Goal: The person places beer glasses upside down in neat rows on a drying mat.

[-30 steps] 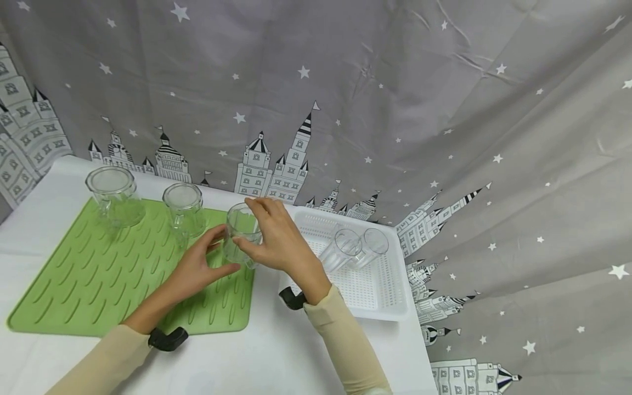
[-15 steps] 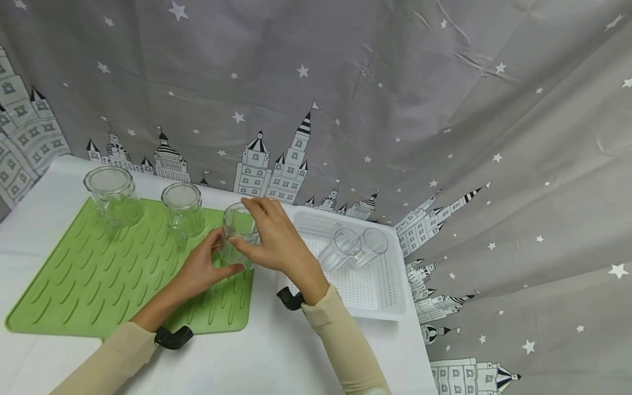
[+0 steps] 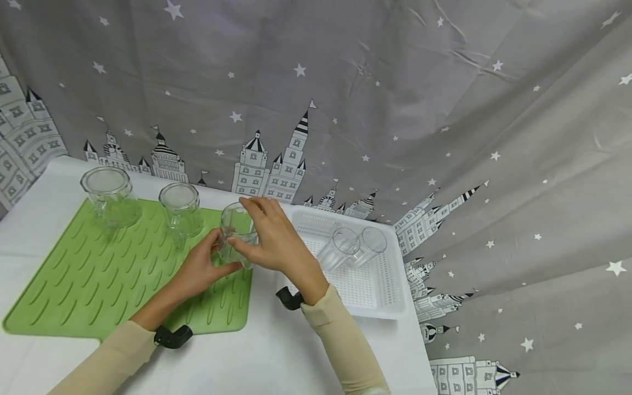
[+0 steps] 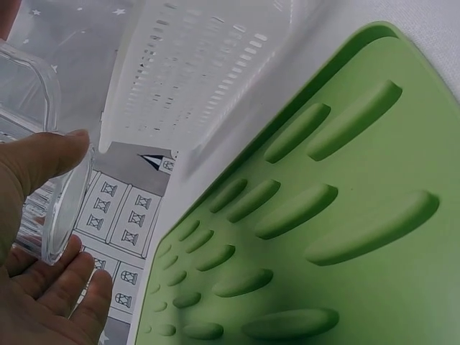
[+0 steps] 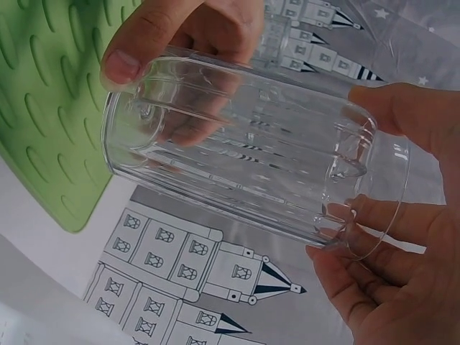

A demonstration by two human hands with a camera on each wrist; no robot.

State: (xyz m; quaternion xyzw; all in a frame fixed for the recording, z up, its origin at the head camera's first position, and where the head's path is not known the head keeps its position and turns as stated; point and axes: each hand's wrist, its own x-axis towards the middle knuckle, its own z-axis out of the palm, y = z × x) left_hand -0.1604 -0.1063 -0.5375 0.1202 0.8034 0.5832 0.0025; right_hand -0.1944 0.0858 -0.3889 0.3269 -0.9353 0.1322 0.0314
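Observation:
A clear drinking glass with ribbed sides (image 3: 237, 220) is held by both hands over the right end of the green drying mat (image 3: 123, 274). My left hand (image 3: 199, 267) grips its lower part, the thumb against the thick base in the right wrist view. Near the rim, my right hand (image 3: 274, 241) pinches the glass between thumb and fingers; the thumb (image 5: 402, 118) and fingertips show in the right wrist view. On the mat's far side stand a wide clear glass (image 3: 111, 197) and a smaller one (image 3: 181, 211), each with a thick faceted top.
A white perforated plastic basket (image 3: 380, 307) stands right of the mat, with two tall clear glasses (image 3: 338, 249) leaning inside it. A white cloth (image 3: 237, 362) covers the table. Behind it hangs a grey curtain (image 3: 395, 99) printed with castles and stars.
Both hands and the glass have shifted slightly left. The left hand has closed in on the lower part of the glass. The other glasses stay in place.

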